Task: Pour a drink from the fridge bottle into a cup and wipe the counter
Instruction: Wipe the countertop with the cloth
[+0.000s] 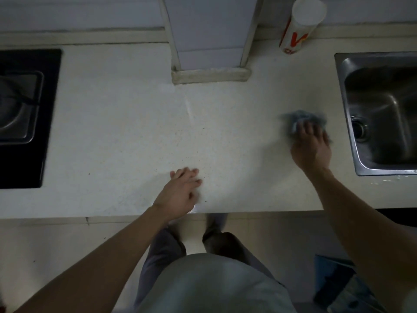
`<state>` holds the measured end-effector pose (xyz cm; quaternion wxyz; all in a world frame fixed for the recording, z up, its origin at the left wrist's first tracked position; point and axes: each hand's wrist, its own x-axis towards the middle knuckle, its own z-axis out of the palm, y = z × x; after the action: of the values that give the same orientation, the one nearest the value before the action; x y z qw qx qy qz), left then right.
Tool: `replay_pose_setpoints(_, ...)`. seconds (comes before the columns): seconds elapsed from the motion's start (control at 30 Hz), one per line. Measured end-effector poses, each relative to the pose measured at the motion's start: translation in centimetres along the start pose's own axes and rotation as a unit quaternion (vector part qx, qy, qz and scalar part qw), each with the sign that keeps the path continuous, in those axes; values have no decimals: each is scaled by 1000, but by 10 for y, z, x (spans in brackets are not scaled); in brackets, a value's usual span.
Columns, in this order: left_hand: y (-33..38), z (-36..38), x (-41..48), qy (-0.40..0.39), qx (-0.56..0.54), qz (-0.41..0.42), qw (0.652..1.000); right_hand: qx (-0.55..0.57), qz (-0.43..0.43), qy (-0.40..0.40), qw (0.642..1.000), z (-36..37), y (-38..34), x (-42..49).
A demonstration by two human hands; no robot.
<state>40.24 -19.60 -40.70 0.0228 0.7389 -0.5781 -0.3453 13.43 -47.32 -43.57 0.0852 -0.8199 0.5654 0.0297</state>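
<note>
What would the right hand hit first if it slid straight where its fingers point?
Probably the white and red cup by the back wall; only bare counter lies between it and the right hand.

Upper right: white cup [300, 23] bears large red-orange lettering, one mark reading as "V"; small red print below is illegible.
</note>
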Motion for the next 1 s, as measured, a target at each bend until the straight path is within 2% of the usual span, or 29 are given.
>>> replay_pose_setpoints(0.17, 2, 0, -2, -12, 9, 3, 1000, -16, 158, -8, 987, 12, 31, -53)
replay_pose_setpoints(0.33, 3, 0, -4, -25, 33, 20, 999, 15, 252, -13, 968, 18, -3, -73)
replay_pose_setpoints(0.47, 1, -5, -6, -34, 59, 38, 997, 60, 368, -30, 927, 6, -40, -41)
replay_pose_setpoints(0.53, -1, -7, -7, -37, 80, 47, 995, 51, 366, -53, 928, 4, -75, -23)
replay_pose_setpoints(0.63, -7, -7, -16, -49, 141, 78, 986, 47, 262, -85, 960, 6, -153, -2)
replay_pose_setpoints(0.7, -16, -5, -28, -35, 145, 98, 984, 40, 140, -113, 983, 13, -214, 1)
replay_pose_setpoints(0.77, -28, 1, -48, -8, 101, 98, 990, 21, 13, -128, 991, 22, -280, -5)
replay_pose_setpoints(0.9, -64, 8, -99, 39, 118, 92, 988, 11, -180, -149, 972, 41, -399, -53)
replay_pose_setpoints(1.0, -106, -3, -135, 108, 90, 51, 989, -1, -308, -144, 940, 51, -448, -105)
